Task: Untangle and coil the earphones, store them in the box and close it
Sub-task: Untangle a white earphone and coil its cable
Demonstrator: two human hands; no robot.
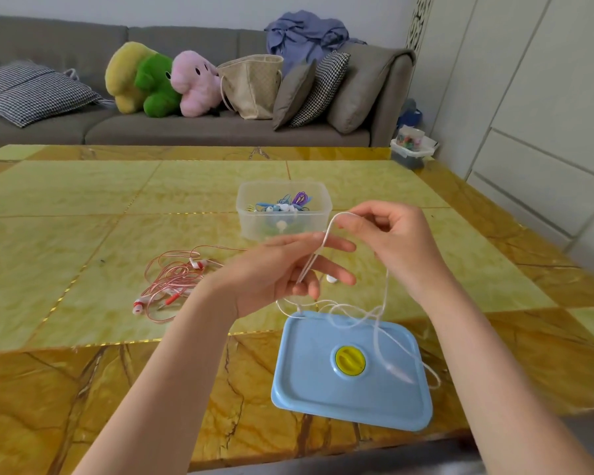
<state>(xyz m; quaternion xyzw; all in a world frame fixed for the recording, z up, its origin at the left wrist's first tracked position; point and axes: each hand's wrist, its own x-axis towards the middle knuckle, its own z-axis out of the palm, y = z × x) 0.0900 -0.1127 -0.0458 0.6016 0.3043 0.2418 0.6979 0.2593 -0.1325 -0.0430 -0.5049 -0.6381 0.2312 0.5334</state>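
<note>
A: Hands? 
B: Left hand (282, 269) and right hand (395, 241) both pinch the white earphones (384, 296).

A: Box (283, 214)? 
B: Beyond the hands; lid (323, 382) lies beneath them on worktop (83, 200).

- grey sofa (186, 132) along the back wall, checked cushions (31, 92), plush toys (158, 80), beige tote (251, 85), blue cloth (306, 32)
- yellow marble-look counter (83, 200), glossy
- white cabinets (542, 114) at right
- small clear tub (413, 149) by the counter's far right corner
</note>
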